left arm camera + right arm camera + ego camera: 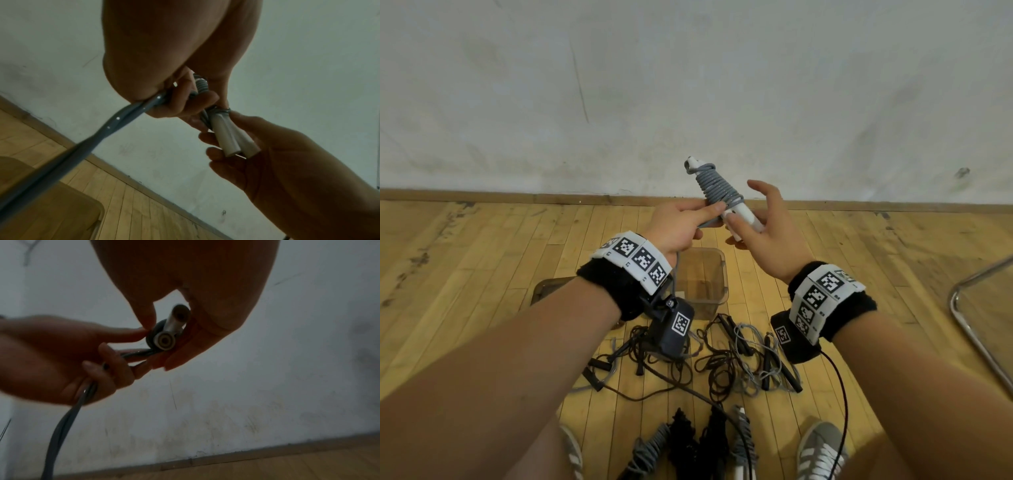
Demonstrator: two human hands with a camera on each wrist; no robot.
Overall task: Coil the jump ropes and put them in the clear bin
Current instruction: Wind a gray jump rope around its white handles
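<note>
A jump rope with two white handles (743, 214) is held up in front of the wall, its grey cord (717, 186) wound in tight turns round them. My left hand (700, 214) pinches the cord at the lowest turn, and the loose tail (115, 123) runs down through its curled fingers. My right hand (756, 222) grips the bare lower ends of the handles (236, 139), thumb on top and fingers underneath. The clear bin (717, 255) stands on the wooden floor just below my hands. The right wrist view shows the handle ends (164, 340) between both hands.
A tangle of black and grey jump ropes (726, 356) lies on the floor in front of the bin. Several coiled ropes (685, 442) lie between my shoes. A metal chair leg (962, 305) stands at the right. A brownish flat piece (544, 286) lies left of the bin.
</note>
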